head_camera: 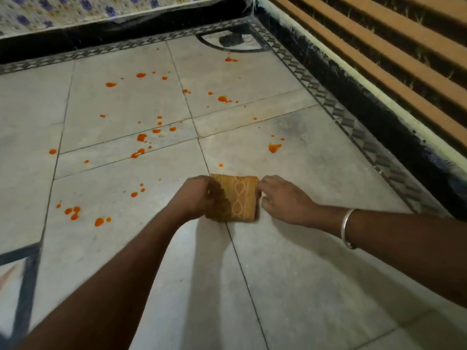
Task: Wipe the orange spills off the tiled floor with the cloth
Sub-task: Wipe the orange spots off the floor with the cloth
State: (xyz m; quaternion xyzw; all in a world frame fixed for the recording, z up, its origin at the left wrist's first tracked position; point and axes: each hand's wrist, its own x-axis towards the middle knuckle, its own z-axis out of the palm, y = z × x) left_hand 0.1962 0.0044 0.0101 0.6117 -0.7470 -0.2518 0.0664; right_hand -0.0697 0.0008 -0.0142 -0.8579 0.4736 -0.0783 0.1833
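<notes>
A folded orange-brown patterned cloth [238, 198] lies on the pale tiled floor [290, 261] in the middle of the view. My left hand [195, 195] grips its left, fringed edge. My right hand [280, 198] rests on the floor at the cloth's right edge, with the fingertips touching that edge. Orange spills dot the tiles beyond and to the left: a drop just past the cloth [220, 165], a larger blot [274, 147] to the right, a cluster [141, 138] farther off, and another cluster [74, 213] near left.
A black skirting and patterned border [353, 127] run along the right wall, under brown horizontal slats [379, 46]. A flowered wall [63, 11] closes the far side. A dark object [231, 39] sits in the far corner. A dark frame [25, 286] stands at the lower left.
</notes>
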